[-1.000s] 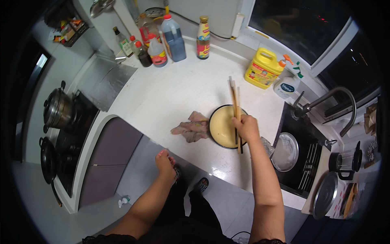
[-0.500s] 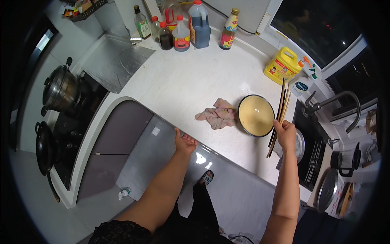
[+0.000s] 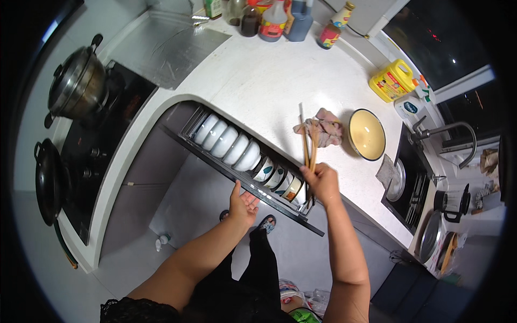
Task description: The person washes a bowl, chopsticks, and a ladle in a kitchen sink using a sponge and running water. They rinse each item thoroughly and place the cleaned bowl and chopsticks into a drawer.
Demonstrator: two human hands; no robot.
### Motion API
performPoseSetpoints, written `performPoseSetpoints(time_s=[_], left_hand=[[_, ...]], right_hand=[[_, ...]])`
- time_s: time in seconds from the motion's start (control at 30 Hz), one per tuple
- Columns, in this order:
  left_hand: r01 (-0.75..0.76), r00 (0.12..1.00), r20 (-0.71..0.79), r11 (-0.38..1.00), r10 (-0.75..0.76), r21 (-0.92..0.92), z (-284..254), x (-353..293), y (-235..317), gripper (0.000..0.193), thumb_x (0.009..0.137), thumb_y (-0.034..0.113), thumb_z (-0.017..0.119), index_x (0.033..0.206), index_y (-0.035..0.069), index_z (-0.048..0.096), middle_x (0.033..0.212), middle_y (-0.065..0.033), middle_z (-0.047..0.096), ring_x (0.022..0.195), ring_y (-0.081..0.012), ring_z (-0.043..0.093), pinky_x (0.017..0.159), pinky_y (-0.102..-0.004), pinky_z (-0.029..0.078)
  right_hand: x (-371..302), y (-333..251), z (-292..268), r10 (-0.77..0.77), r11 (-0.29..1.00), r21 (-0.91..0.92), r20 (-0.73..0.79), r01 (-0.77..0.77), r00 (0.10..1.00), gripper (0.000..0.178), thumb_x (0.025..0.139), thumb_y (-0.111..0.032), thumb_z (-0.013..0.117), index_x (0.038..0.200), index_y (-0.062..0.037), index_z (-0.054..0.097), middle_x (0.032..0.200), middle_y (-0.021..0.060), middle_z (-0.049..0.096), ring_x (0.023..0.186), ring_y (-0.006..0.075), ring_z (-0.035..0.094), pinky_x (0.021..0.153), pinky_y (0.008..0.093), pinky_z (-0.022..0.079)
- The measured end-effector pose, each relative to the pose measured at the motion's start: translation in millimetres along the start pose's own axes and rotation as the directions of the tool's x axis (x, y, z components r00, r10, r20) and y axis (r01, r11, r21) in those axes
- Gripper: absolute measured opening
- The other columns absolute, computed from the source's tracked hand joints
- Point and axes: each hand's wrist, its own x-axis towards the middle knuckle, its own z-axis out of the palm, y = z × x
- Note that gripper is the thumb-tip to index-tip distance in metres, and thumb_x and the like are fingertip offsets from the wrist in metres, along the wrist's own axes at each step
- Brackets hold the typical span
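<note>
My right hand [image 3: 323,183] is closed round several long wooden chopsticks [image 3: 307,151], held upright over the right end of a pulled-out dish drawer [image 3: 237,175]. In its rack stand white bowls [image 3: 216,137] on edge, with patterned bowls [image 3: 277,176] to their right. My left hand [image 3: 245,205] is at the drawer's front edge, palm up with fingers apart and thumb toward the edge; whether it touches is unclear. On the counter, a crumpled pinkish cloth [image 3: 326,129] lies beside a cream-coloured bowl [image 3: 367,134] with a dark rim.
A sink [image 3: 412,204] with a curved tap [image 3: 455,126] is at the right. Sauce bottles [image 3: 273,21] and a yellow jug [image 3: 392,81] stand along the back of the white counter [image 3: 269,75]. At the left, a hob [image 3: 121,102] bears a steel pot [image 3: 78,86] and a black wok [image 3: 48,183].
The drawer has come out from under the counter, showing the bowls. My right hand has carried the chopsticks left, from beside the cream bowl to over the drawer. The view has shifted.
</note>
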Motion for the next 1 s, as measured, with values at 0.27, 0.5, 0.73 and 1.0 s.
performPoseSetpoints(time_s=[0.27,0.5,0.73,1.0], left_hand=[[-0.002,1.0,-0.016,0.999,0.001,-0.053,-58.9,-32.8,-11.3,0.073,0.082,0.059,0.046,0.13,0.003,0.043,0.136,-0.0063,0.041,0.127,-0.0235,0.032,0.105,-0.0348,0.015],[-0.063,0.987,0.142,0.992,0.078,-0.107,-96.2,-48.6,-16.3,0.059,0.087,0.049,0.046,0.128,0.005,0.044,0.13,-0.0076,0.045,0.124,-0.0236,0.035,0.106,-0.0366,0.013],[-0.071,0.981,0.168,0.984,0.099,-0.163,-111.6,-51.3,-17.7,0.047,0.088,0.042,0.048,0.119,0.007,0.049,0.125,-0.0056,0.05,0.118,-0.0198,0.042,0.098,-0.0316,0.025],[-0.114,0.98,0.148,0.986,0.131,-0.121,-120.2,-49.6,-28.6,0.053,0.088,0.043,0.047,0.126,0.007,0.044,0.129,-0.0059,0.047,0.12,-0.0211,0.041,0.1,-0.034,0.023]], right_hand=[[-18.3,62.8,125.5,-0.231,0.85,-0.434,0.205,0.3,0.951,0.028,0.075,-0.029,0.07,0.069,-0.002,0.064,0.077,0.0142,0.058,0.064,0.0315,0.06,0.058,0.0404,0.048],[50.1,157.6,171.1,-0.222,0.751,-0.625,0.068,0.215,0.973,0.033,0.08,-0.036,0.063,0.069,-0.0045,0.061,0.075,0.0153,0.062,0.064,0.034,0.061,0.056,0.042,0.051],[51.1,228.2,198.2,-0.061,0.746,-0.655,0.113,0.12,0.992,0.032,0.08,-0.041,0.059,0.085,-0.0096,0.065,0.092,0.0175,0.061,0.073,0.0351,0.062,0.064,0.0431,0.051],[38.6,201.1,183.5,0.362,0.616,-0.754,0.015,-0.227,0.932,0.029,0.079,-0.03,0.061,0.095,-0.0071,0.066,0.1,0.0164,0.063,0.091,0.0324,0.063,0.077,0.0393,0.051]])
